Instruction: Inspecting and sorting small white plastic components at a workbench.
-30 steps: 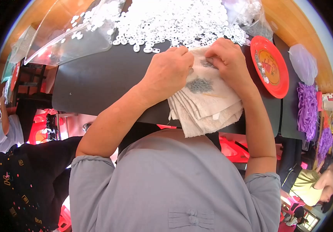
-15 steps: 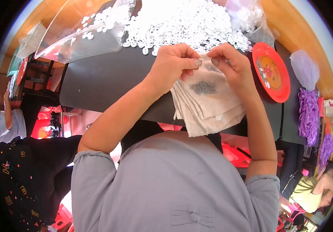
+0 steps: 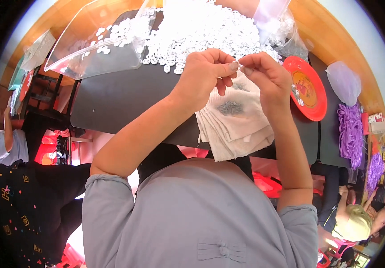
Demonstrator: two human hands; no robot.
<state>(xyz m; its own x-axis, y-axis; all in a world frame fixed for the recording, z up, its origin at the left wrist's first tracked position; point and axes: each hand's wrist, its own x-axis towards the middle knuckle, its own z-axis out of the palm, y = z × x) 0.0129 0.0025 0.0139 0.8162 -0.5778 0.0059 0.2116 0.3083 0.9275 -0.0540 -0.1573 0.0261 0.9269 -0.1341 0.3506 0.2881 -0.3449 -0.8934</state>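
Head view | your left hand [image 3: 207, 75], right hand [image 3: 270, 77] pinched, seemingly on one white piece [image 3: 238, 64] | few finished-looking bits [image 3: 297, 94] on red plate [image 3: 314, 97], right | big pile [image 3: 203, 38], upper centre: looks early

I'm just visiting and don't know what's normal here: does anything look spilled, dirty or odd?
The folded beige cloth looks odd: dark grey patches mark its pale top, though I can't tell whether they're stains or loose bits. Beyond it, small white pieces lie heaped loose on the dark table; whether they spilled isn't clear.

the cloth [image 3: 246, 129] lies left of the plate [image 3: 318, 98]
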